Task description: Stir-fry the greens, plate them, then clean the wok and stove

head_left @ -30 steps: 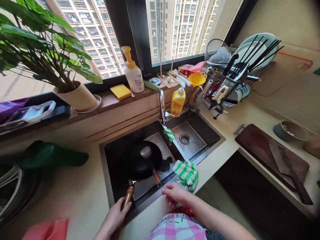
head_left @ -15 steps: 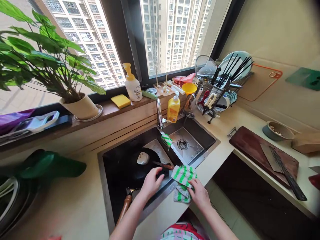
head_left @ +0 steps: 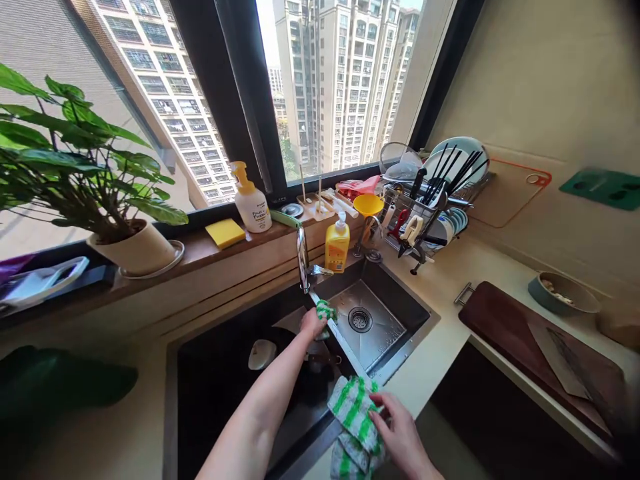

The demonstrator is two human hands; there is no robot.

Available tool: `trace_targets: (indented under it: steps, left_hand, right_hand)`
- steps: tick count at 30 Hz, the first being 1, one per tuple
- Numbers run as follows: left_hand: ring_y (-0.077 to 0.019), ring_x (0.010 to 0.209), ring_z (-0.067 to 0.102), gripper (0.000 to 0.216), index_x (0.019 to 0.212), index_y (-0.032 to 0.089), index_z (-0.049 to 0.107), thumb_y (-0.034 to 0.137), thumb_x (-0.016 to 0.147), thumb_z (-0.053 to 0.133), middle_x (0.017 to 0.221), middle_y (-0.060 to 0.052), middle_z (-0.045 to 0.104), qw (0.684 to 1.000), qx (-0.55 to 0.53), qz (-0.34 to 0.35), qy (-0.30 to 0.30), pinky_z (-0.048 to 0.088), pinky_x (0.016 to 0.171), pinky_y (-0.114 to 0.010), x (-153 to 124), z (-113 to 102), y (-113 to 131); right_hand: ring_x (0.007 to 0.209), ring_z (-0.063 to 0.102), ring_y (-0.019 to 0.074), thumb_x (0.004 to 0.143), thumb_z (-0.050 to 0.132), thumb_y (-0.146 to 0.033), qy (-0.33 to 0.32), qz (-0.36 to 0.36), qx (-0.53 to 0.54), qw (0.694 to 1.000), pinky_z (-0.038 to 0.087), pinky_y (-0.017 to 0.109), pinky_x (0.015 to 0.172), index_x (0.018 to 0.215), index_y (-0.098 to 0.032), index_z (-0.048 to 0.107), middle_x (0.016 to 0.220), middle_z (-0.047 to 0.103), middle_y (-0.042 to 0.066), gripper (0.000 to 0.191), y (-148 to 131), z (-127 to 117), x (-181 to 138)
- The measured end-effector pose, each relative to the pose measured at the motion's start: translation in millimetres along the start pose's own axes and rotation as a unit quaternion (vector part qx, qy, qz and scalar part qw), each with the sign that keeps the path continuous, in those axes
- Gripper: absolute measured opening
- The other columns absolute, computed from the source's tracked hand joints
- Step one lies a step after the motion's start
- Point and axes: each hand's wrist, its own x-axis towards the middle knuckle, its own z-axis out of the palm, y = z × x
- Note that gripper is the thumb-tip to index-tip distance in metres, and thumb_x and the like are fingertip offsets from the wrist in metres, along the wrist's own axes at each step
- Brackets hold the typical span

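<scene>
Small green-striped white cloth (head_left: 327, 309), mid-frame, now occupies left hand (head_left: 312, 324), too, grip unclear; right hand (head_left: 400, 427), fingers narrow, touches larger green-striped cloth (head_left: 354, 410), lower centre.

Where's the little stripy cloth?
Near the middle of the head view, the little cloth is at the left hand, on the sink divider near the tap.

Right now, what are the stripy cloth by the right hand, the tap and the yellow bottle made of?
The stripy cloth looks like soft fabric, perhaps cotton: fuzzy and folded. The tap looks like polished metal, with bright shiny streaks. The yellow bottle is probably smooth plastic, slightly glossy with a pump top.
</scene>
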Motion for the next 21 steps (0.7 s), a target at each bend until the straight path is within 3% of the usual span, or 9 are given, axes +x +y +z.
trace_targets:
  steps: [4, 6, 9, 11, 14, 17, 19, 21]
  left_hand:
    - [-0.021, 0.096, 0.058, 0.013, 0.089, 0.018, 0.063, 0.015, 0.077, 0.061, 0.095, -0.005, 0.063, 0.995, 0.003, 0.102, -0.005, 0.043, 0.088, -0.036, -43.7, -19.4, 0.1]
    - [-0.021, 0.093, 0.056, 0.017, 0.083, 0.02, 0.062, 0.01, 0.07, 0.061, 0.091, -0.004, 0.063, 0.991, -0.006, 0.135, -0.006, 0.04, 0.085, -0.032, -68.8, -29.0, -3.7]
    - [-0.0214, 0.087, 0.056, 0.016, 0.083, 0.02, 0.061, 0.011, 0.07, 0.058, 0.086, -0.003, 0.061, 0.991, -0.037, 0.129, 0.007, 0.039, 0.079, -0.031, -101.5, -36.4, -20.6]
    - [-0.0236, 0.089, 0.056, 0.017, 0.091, 0.019, 0.06, 0.016, 0.074, 0.058, 0.089, -0.005, 0.062, 0.992, -0.07, 0.104, 0.021, 0.038, 0.08, -0.034, -118.5, -34.5, -37.2]
    - [-0.0277, 0.1, 0.055, 0.034, 0.105, 0.018, 0.059, 0.024, 0.072, 0.066, 0.103, -0.01, 0.062, 0.987, -0.142, 0.079, 0.02, 0.038, 0.088, -0.037, -136.2, -20.8, -59.4]
    - [-0.0299, 0.106, 0.053, 0.056, 0.106, 0.017, 0.059, 0.019, 0.053, 0.08, 0.111, -0.011, 0.059, 0.972, -0.227, 0.055, -0.001, 0.04, 0.091, -0.038, -144.4, -1.1, -69.9]
    - [-0.0281, 0.098, 0.056, 0.058, 0.103, 0.015, 0.059, 0.017, 0.048, 0.08, 0.104, -0.01, 0.061, 0.956, -0.29, 0.031, -0.025, 0.044, 0.084, -0.037, -145.5, 8.2, -72.0]
    - [-0.023, 0.086, 0.059, 0.05, 0.102, 0.015, 0.059, 0.021, 0.055, 0.074, 0.092, -0.007, 0.063, 0.933, -0.355, 0.014, -0.066, 0.046, 0.075, -0.034, -144.9, 10.3, -73.6]
  right_hand:
    - [0.076, 0.057, 0.0176, 0.073, 0.06, -0.02, -0.027, -0.087, -0.039, 0.995, 0.049, 0.035, 0.078, 0.137, -0.026, 0.043, 0.12, 0.055, 0.009, 0.066, -73.8, 11.0, 81.2]
    - [0.083, 0.056, 0.0171, 0.068, 0.06, -0.012, -0.062, -0.133, -0.105, 0.984, 0.047, 0.033, 0.079, 0.14, -0.026, 0.039, 0.127, 0.049, 0.009, 0.076, -104.8, 23.7, 112.5]
    - [0.086, 0.053, 0.0169, 0.067, 0.054, -0.006, -0.107, -0.175, -0.184, 0.961, 0.042, 0.027, 0.077, 0.108, -0.021, 0.06, 0.104, 0.055, 0.005, 0.044, -129.4, 45.2, 133.5]
    - [0.081, 0.05, 0.0157, 0.064, 0.054, -0.006, -0.132, -0.176, -0.175, 0.96, 0.038, 0.025, 0.072, 0.084, -0.019, 0.059, 0.087, 0.054, 0.001, 0.024, -131.1, 57.7, 131.6]
    - [0.069, 0.045, 0.0127, 0.056, 0.057, -0.009, -0.197, -0.111, -0.055, 0.973, 0.034, 0.022, 0.061, 0.073, -0.02, 0.051, 0.07, 0.049, -0.004, 0.021, -122.5, 73.9, 115.8]
    - [0.059, 0.041, 0.0103, 0.052, 0.058, -0.013, -0.269, 0.012, 0.127, 0.955, 0.031, 0.021, 0.051, 0.073, -0.021, 0.047, 0.062, 0.044, -0.007, 0.024, -115.8, 89.1, 98.6]
    - [0.054, 0.041, 0.0091, 0.053, 0.06, -0.019, -0.287, 0.081, 0.222, 0.928, 0.032, 0.021, 0.048, 0.076, -0.021, 0.048, 0.062, 0.045, -0.008, 0.026, -116.4, 95.8, 91.7]
    - [0.053, 0.045, 0.009, 0.057, 0.063, -0.025, -0.292, 0.103, 0.266, 0.913, 0.037, 0.021, 0.05, 0.088, -0.02, 0.051, 0.066, 0.05, -0.006, 0.033, -119.5, 96.3, 90.3]
